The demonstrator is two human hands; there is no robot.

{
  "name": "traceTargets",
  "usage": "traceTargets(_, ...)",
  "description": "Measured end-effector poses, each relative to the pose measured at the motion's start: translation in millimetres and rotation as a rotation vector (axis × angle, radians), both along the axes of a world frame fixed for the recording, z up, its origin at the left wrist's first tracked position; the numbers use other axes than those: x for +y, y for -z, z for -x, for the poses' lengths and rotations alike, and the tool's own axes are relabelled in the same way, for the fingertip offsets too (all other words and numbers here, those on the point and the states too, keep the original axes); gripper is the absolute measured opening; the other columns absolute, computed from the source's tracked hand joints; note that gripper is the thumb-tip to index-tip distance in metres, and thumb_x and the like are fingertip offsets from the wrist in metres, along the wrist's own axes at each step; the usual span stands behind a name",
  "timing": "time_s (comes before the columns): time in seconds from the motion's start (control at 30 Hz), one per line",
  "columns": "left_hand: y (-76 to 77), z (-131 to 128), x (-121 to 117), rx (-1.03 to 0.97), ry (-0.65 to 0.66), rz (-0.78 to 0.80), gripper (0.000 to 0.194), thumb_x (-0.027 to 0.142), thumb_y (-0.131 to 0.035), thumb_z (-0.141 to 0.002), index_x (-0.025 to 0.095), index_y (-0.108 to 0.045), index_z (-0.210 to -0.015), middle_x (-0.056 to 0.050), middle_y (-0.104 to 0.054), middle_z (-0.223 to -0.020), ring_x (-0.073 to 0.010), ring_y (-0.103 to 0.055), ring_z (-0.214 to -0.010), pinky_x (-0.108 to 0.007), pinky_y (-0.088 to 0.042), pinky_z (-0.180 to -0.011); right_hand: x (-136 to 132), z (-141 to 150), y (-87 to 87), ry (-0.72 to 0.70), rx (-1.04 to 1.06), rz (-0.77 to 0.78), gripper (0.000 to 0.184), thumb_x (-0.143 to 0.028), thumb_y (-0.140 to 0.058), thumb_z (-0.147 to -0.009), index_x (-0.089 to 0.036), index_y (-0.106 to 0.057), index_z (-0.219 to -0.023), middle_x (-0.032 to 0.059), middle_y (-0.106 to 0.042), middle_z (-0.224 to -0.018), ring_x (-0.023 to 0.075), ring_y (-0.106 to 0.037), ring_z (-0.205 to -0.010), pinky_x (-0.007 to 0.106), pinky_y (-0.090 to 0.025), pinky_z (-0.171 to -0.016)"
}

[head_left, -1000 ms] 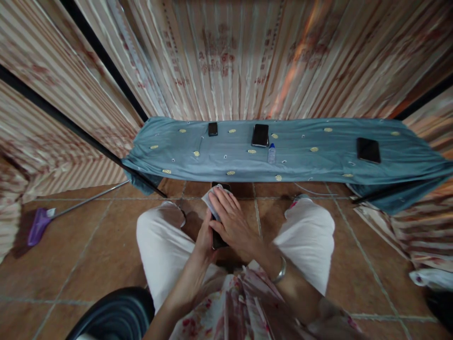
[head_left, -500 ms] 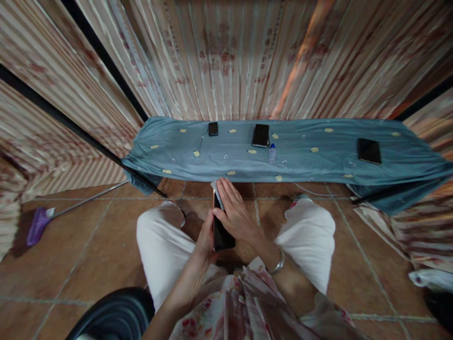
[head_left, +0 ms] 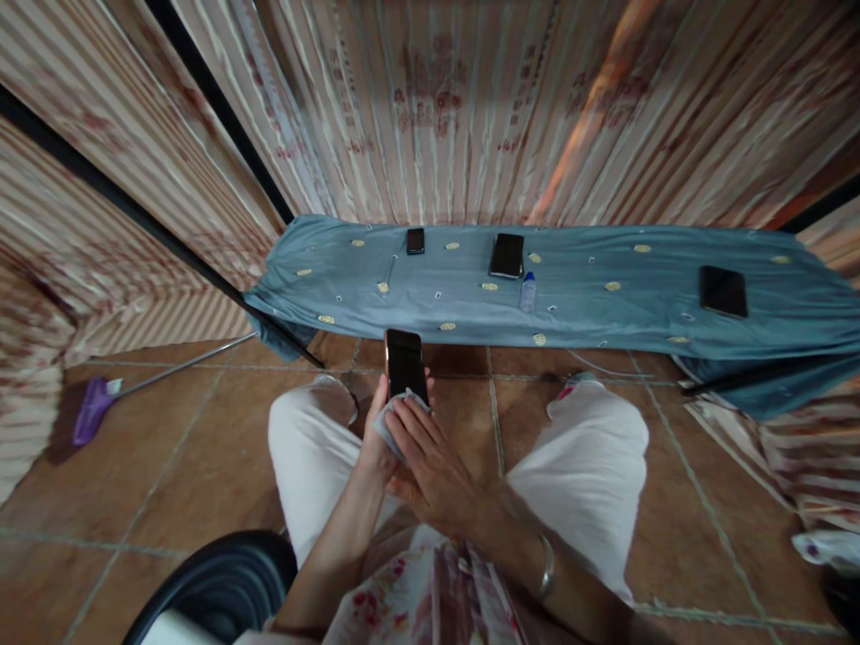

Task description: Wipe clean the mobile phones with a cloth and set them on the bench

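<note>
Left hand clamped round the phone, fingertips showing at its right edge; phone's in front of you, long axis pointing away toward the draped bench; cloth over its near end; your right hand lies flat there, fingers together, can't tell if gripping, bare phone just ahead of them
</note>
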State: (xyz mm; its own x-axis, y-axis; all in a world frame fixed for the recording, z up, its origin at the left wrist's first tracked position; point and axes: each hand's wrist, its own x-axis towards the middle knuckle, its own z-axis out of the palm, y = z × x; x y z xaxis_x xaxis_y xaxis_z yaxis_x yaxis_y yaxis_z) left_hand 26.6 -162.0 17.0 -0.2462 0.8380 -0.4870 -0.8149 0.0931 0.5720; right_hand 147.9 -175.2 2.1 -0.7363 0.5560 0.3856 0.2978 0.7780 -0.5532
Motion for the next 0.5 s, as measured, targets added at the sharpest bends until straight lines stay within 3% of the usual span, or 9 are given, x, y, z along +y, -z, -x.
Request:
traceTargets(0.27,-12.4,-1.0,12.6,-0.091,-0.021,-0.017,0.051,0.046,-0.045,-0.090,0.009,-0.063,-0.121,-0.012,-0.075,-0.096,-0.0222,-0.071,-0.087,-0.033,-0.054,-0.085,-12.3,-8.2,10.3,0.061,-0.042,-0.056,0.071,-0.048,-0.033,-0.097,-0.006,-0.016,-0.150,0.0187,-0.026,-0.155,0.0301,-0.015,-0.146,0.053,-0.029,-0.115)
traceTargets(0.4,-16.5,-1.4,10.8,-0.136,0.028,-0.040,0.055,0.049,-0.037,-0.093,0.009,-0.061,-0.123,-0.014,-0.073,-0.106,-0.0238,-0.069,-0.098,-0.036,-0.052,-0.090,-5.0,-10.4,16.2,0.150,-0.004,-0.049,0.068,-0.046,-0.030,-0.098,-0.006,-0.013,-0.151,0.0215,-0.027,-0.154,0.0298,-0.016,-0.146,0.054,-0.031,-0.113)
traceTargets(0.5,-13.7,-2.7,7.2,-0.111,-0.012,-0.011,0.050,0.044,-0.038,-0.094,0.009,-0.065,-0.116,-0.012,-0.075,-0.100,-0.0223,-0.068,-0.099,-0.034,-0.050,-0.093,5.4,-10.6,17.0,0.184,0.023,-0.057,0.066,-0.042,-0.031,-0.098,-0.008,-0.010,-0.152,0.0210,-0.027,-0.154,0.0286,-0.018,-0.146,0.054,-0.030,-0.113)
